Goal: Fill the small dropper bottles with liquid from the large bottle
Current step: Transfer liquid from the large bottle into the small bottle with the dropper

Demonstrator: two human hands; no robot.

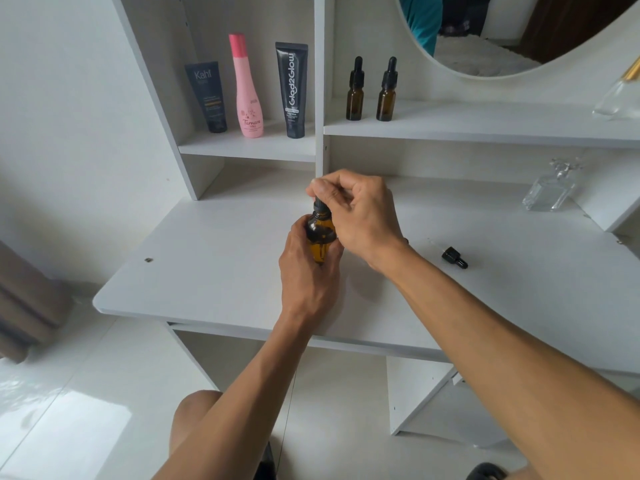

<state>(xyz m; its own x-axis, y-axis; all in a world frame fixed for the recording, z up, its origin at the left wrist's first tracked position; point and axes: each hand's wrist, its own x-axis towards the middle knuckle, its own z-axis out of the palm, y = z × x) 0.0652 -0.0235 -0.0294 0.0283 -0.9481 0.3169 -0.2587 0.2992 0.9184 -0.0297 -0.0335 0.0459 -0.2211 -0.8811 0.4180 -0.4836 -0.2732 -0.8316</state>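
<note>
My left hand [306, 271] grips an amber glass bottle [320, 237] above the middle of the white desk [214, 265]. My right hand [356, 213] pinches the black dropper cap [320, 206] on top of that bottle. A glass pipette shows inside the amber glass. A loose black dropper cap with its pipette [453, 258] lies on the desk to the right. Two small amber dropper bottles, one on the left [355, 90] and one on the right [387, 91], stand capped on the shelf behind.
A dark Kahf tube [207, 97], a pink bottle [246, 88] and a black Glad2Glow tube [292, 90] stand in the left shelf cubby. A clear glass bottle [550, 188] sits at the desk's back right. A round mirror [512, 32] hangs above.
</note>
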